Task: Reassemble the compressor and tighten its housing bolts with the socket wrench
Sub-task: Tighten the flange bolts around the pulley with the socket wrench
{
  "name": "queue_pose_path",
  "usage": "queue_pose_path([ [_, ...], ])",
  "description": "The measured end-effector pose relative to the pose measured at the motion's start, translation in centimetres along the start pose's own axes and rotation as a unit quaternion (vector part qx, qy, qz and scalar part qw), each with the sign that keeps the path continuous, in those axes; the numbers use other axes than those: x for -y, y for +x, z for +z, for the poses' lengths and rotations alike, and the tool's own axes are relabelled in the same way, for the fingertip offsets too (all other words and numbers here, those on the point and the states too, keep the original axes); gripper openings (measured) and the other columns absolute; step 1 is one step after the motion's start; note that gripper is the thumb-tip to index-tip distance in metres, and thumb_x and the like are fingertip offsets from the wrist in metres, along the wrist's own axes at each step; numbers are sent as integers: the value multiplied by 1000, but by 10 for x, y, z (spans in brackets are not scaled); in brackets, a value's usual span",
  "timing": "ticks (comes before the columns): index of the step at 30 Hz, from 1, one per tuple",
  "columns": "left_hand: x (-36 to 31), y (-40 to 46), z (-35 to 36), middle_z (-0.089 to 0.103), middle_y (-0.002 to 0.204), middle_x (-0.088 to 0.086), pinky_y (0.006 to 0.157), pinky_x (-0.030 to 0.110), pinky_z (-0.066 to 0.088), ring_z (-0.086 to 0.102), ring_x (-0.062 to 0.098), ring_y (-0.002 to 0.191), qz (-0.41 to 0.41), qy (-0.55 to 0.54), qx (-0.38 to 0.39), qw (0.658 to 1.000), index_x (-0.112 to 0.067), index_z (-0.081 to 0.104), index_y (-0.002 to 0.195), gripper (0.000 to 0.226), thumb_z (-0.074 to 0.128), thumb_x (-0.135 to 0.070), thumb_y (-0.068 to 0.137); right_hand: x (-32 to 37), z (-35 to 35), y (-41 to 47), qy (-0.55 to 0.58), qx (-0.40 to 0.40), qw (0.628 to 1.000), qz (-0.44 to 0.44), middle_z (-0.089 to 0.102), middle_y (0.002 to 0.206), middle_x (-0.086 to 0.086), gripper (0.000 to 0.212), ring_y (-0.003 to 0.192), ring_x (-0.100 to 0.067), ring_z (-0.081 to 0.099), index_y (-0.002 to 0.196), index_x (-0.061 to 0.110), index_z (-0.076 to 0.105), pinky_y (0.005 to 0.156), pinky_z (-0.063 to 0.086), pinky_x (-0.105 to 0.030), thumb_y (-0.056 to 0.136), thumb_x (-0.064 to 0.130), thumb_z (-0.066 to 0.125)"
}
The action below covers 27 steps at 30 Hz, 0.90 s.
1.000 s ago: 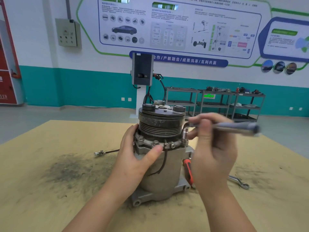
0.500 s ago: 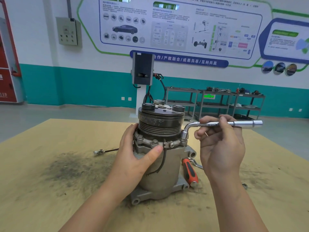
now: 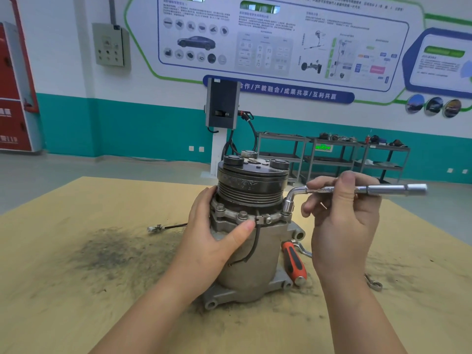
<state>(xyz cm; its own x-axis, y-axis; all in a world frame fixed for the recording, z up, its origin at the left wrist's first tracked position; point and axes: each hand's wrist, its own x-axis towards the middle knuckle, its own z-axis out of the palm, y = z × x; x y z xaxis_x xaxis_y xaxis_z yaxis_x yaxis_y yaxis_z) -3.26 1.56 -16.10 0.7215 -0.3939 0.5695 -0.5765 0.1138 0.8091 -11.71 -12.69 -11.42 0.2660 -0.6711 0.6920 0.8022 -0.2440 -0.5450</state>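
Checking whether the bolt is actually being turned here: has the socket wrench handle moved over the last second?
Yes. The socket wrench handle has swung slightly away from the viewer, its socket end staying on the right-hand bolt of the compressor, which has not shifted on the table.

Person's body: two bare forearms and hands, head view.
Left hand (image 3: 217,241) and right hand (image 3: 342,226): no gloves, no sleeves in view to the frame's lower edge; no watch or wristband; short, unpainted nails.
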Motion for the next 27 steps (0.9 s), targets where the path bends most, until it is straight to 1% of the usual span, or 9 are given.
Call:
queue_pose_path([
  [3, 1, 0, 0, 52, 128, -30, 83, -5, 34, 48, -17, 115, -1, 4, 1, 1000, -62, 39, 117, 59, 64, -68, 64, 0, 2, -5, 11, -5, 1000, -23, 64, 68, -2, 19, 47, -20, 53, 84, 15, 46, 49, 43, -27, 100, 22, 38],
  [5, 1, 0, 0, 51, 128, -30, 83, -6, 34, 48, -18, 115, 0, 6, 1, 1000, -61, 38, 118, 60, 64, -68, 64, -1, 1, -5, 60, -32, 997, 20, 63, 64, -3, 29, 44, -19, 51, 78, 11, 49, 47, 42, -24, 102, 21, 36],
  [8, 1, 0, 0, 50, 127, -32, 82, -6, 34, 47, -20, 114, 0, 9, 3, 1000, -61, 38, 116, 58, 65, -67, 66, 0, 0, -2, 160, -80, 976, 123, 59, 60, -4, 55, 41, -18, 43, 56, 21, 61, 46, 36, -20, 104, 22, 34],
  [12, 2, 0, -1, 48, 127, -33, 82, -7, 32, 45, -22, 114, 0, 15, 5, 1000, -62, 37, 116, 55, 68, -58, 72, 2, 0, 2, 188, -83, 965, 163, 54, 58, -3, 59, 40, -17, 38, 51, 23, 60, 44, 32, -19, 104, 23, 34],
  [14, 2, 0, -1, 49, 127, -33, 82, -7, 33, 45, -22, 114, 1, 14, 6, 1000, -63, 36, 117, 56, 68, -62, 70, 2, 2, -2, 148, -78, 978, 121, 54, 58, -1, 56, 39, -17, 38, 54, 26, 59, 45, 31, -19, 104, 23, 34],
  [17, 2, 0, 0, 49, 127, -33, 83, -6, 33, 46, -20, 115, 3, 11, 5, 1000, -64, 36, 116, 57, 64, -68, 66, -1, 11, -16, 35, -65, 996, -40, 57, 62, 1, 34, 44, -19, 42, 70, 31, 53, 47, 34, -23, 99, 23, 37],
  [20, 3, 1, 1, 51, 129, -28, 84, -5, 33, 48, -17, 116, 13, 6, -2, 1000, -59, 39, 118, 59, 64, -66, 65, -8, 21, -35, -81, 26, 980, -182, 57, 71, 1, 23, 55, -15, 49, 83, 36, 51, 54, 39, -24, 100, 25, 39],
  [24, 3, 1, 1, 52, 131, -23, 91, 2, 39, 50, -9, 120, 17, -1, 4, 1000, -61, 39, 120, 60, 63, -70, 66, -17, 23, -50, -224, 183, 921, -261, 55, 75, 0, 28, 67, -18, 54, 86, 19, 50, 59, 45, -34, 103, 37, 38],
  [27, 5, 1, 1, 54, 132, -20, 93, 5, 39, 51, -8, 121, 16, -3, 1, 1000, -57, 39, 124, 65, 65, -68, 66, -8, 25, -45, -173, 150, 946, -229, 57, 83, -1, 19, 68, -16, 56, 94, 24, 48, 60, 47, -31, 103, 38, 38],
])
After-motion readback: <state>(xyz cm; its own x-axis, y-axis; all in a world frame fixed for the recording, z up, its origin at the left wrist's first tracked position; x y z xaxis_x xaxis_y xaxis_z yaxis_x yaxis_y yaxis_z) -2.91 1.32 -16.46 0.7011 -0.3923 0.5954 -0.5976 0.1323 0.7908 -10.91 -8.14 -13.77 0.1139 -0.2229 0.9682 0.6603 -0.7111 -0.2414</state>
